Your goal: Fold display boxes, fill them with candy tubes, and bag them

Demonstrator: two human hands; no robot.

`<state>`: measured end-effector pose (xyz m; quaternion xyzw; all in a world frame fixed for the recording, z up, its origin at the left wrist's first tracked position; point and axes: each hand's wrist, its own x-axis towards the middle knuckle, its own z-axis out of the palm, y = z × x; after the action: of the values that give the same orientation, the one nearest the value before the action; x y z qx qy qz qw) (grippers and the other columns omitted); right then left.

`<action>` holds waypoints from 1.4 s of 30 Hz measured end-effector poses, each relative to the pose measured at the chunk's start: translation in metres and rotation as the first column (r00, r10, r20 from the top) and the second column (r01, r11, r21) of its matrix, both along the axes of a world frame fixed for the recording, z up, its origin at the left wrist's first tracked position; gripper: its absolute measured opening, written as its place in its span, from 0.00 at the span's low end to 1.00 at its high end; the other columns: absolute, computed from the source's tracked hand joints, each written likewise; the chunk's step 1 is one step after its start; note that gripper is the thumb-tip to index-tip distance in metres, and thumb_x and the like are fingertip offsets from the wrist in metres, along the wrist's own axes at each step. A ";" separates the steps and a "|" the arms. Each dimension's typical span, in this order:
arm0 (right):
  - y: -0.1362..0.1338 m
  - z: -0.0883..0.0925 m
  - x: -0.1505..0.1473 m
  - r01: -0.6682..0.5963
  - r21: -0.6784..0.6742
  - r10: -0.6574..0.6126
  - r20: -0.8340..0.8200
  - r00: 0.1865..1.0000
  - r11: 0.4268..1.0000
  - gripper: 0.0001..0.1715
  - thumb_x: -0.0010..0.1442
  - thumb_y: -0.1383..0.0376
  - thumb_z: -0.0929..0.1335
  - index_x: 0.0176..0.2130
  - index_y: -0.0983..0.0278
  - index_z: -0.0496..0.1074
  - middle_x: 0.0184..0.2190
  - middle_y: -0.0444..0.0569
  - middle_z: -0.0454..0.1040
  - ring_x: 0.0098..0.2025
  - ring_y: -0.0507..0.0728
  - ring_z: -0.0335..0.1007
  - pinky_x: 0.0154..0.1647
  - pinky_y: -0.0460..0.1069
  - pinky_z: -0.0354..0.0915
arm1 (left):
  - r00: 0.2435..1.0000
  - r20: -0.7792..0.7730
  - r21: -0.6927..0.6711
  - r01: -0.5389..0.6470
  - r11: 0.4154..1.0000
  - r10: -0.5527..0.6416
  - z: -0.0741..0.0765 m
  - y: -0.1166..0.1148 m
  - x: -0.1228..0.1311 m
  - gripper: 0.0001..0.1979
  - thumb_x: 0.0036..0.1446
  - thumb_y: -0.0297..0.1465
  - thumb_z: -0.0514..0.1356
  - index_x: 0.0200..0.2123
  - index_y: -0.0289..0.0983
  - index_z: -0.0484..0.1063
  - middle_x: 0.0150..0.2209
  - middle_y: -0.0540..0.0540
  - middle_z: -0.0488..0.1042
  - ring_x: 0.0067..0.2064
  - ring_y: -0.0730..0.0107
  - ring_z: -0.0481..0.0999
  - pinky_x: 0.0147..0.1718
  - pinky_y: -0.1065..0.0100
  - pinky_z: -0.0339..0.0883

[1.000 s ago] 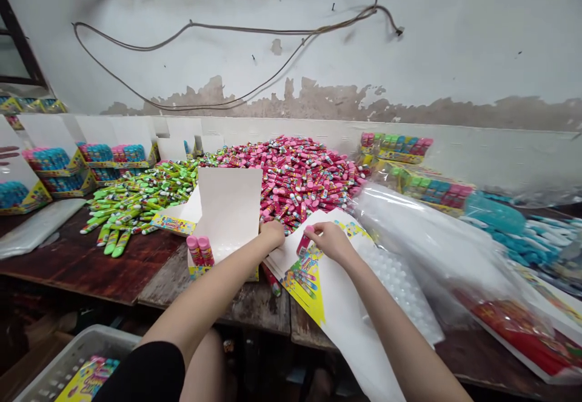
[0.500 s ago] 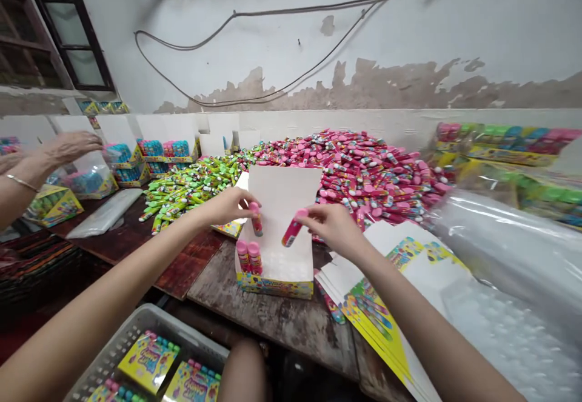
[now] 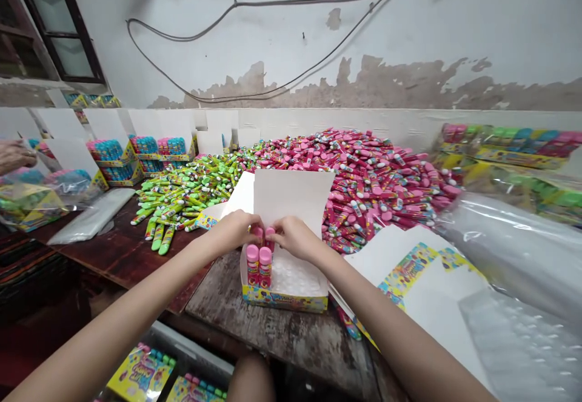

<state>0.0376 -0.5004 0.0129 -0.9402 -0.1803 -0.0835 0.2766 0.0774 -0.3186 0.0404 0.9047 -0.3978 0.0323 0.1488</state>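
An open white-lidded carton [image 3: 284, 301] with a printed yellow front stands on the worn wooden tabletop [image 3: 273, 335]. Its raised white lid [image 3: 293, 199] stands behind a clear blister tray [image 3: 293, 276]. Two pink-capped tubes [image 3: 259, 267] stand upright at the tray's left end. My left hand [image 3: 234, 233] is shut on a pink-capped tube [image 3: 257, 232], and my right hand [image 3: 295, 237] is shut on another [image 3: 270, 233]. Both held tubes sit just above the standing pair, mostly hidden by my fingers.
A heap of pink tubes [image 3: 377, 190] and a heap of green tubes [image 3: 182, 202] lie behind the carton. Printed card sheets [image 3: 409, 268] and plastic bubble trays [image 3: 518, 353] lie to the right. A co-worker's hand [image 3: 16, 156] is at far left; a basket of boxes [image 3: 140, 375] sits below.
My hands have come together over the carton's left end, bringing their tubes down beside the standing pair. The co-worker's hand has moved left, and the view has shifted slightly.
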 end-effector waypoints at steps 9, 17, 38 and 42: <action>-0.003 -0.003 -0.035 0.240 0.022 -0.241 0.107 0.965 0.971 0.14 0.60 0.56 0.65 0.39 0.60 0.75 0.30 0.47 0.78 0.35 0.55 0.74 0.33 0.45 0.59 | 0.995 -0.100 -0.153 0.008 0.988 -0.024 -0.002 0.006 -0.011 0.17 0.52 0.32 0.59 0.47 0.36 0.73 0.41 0.44 0.78 0.35 0.67 0.75 0.34 0.70 0.66; -0.042 -0.021 -0.062 0.639 -0.185 -0.657 -0.050 0.753 0.747 0.19 0.61 0.58 0.62 0.44 0.69 0.71 0.39 0.59 0.77 0.42 0.62 0.73 0.35 0.49 0.60 | 0.985 -0.123 -0.561 -0.170 0.810 0.121 -0.032 0.032 -0.026 0.20 0.54 0.44 0.57 0.38 0.35 0.76 0.40 0.42 0.76 0.35 0.66 0.75 0.31 0.70 0.67; -0.091 0.007 -0.093 0.471 -0.037 -0.466 -0.231 0.854 0.881 0.19 0.63 0.67 0.56 0.35 0.74 0.71 0.16 0.51 0.73 0.25 0.53 0.75 0.31 0.42 0.63 | 0.328 -0.926 -0.364 -0.647 0.670 -0.185 -0.061 -0.015 -0.066 0.31 0.59 0.52 0.48 0.60 0.43 0.59 0.49 0.43 0.75 0.42 0.59 0.77 0.30 0.65 0.74; -0.090 0.012 -0.098 0.492 -0.040 -0.489 -0.213 0.846 0.870 0.19 0.63 0.67 0.56 0.35 0.75 0.71 0.16 0.54 0.74 0.25 0.54 0.75 0.33 0.43 0.64 | 0.343 -0.925 -0.366 -0.683 0.632 -0.165 -0.065 -0.016 -0.065 0.28 0.61 0.48 0.47 0.60 0.41 0.60 0.47 0.41 0.76 0.40 0.60 0.78 0.31 0.65 0.74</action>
<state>-0.0605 -0.5904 0.0253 -0.9561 0.0975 -0.0501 0.2717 0.0125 -0.3349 -0.0246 0.6835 -0.0309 -0.2873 0.6703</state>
